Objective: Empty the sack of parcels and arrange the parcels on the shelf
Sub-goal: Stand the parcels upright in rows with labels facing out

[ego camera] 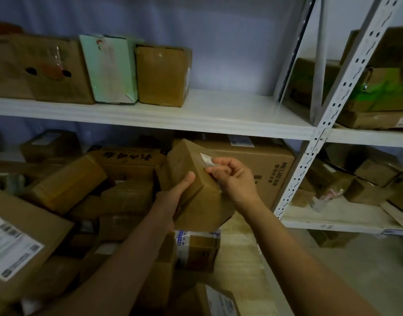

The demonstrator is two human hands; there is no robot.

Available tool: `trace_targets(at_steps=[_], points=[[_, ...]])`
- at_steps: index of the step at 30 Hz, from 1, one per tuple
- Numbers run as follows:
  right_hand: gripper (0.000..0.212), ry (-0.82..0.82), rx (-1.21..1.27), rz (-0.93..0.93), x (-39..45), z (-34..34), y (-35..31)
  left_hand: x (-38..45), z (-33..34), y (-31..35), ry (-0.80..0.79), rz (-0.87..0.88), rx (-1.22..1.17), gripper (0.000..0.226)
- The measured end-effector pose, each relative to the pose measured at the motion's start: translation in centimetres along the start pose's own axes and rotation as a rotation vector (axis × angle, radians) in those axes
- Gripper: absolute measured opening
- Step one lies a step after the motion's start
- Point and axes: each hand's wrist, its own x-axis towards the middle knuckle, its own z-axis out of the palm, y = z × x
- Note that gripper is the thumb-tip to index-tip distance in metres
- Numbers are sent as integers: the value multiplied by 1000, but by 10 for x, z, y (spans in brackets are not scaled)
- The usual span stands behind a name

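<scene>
Below the shelf (218,115), both hands grip a box (196,179): left hand (173,199) cradling, right hand (232,176) fingers (213,171) curled on top. Lift level into the open gap.

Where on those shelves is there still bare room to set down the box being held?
The upper shelf board is bare from the taped brown box across to the perforated white upright. The level below is crowded with piled cartons, including the large printed carton behind the held box. The right bay also looks full.
</scene>
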Motion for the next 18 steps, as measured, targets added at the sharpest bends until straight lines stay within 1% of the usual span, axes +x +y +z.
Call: trace_targets(at_steps=[1, 3, 4, 5, 7, 8, 9, 10, 11, 12, 13, 15, 17, 18], points=[[29, 23, -29, -28, 2, -4, 1, 3, 3, -2, 40, 42, -16, 141], [49, 89, -99, -26, 8, -13, 5, 8, 5, -5, 102, 95, -33, 130], [62, 108, -137, 23, 11, -19, 8, 7, 7, -6, 119, 119, -32, 123], [81, 121, -181, 96, 14, -27, 11, 8, 9, -7, 121, 144, -25, 119], [119, 101, -214, 281, 19, -45, 17, 8, 14, -10, 80, 199, -20, 114], [125, 69, -205, 372, 21, -53, 19, 7, 17, -10, 54, 219, -35, 109], [118, 23, -204, 436, 21, -60, 19, 7, 20, -12, 29, 239, -58, 103], [100, -19, -192, 466, 20, -67, 19, 9, 23, -12, 17, 261, -70, 97], [81, -33, -165, 462, 19, -73, 22, 12, 27, -13, 29, 286, -65, 93], [68, -9, -123, 437, 19, -79, 26, 15, 33, -12, 65, 308, -42, 89], [61, 32, -65, 407, 20, -87, 30, 19, 39, -11, 114, 339, -17, 84], [56, 101, 60, 366, 22, -99, 35, 27, 56, -10, 196, 411, 74, 63], [54, 136, 104, 368, 25, -110, 37, 37, 74, -11, 203, 428, 169, 41], [52, 156, 105, 368, 26, -115, 39, 40, 83, -15, 184, 409, 185, 38]])
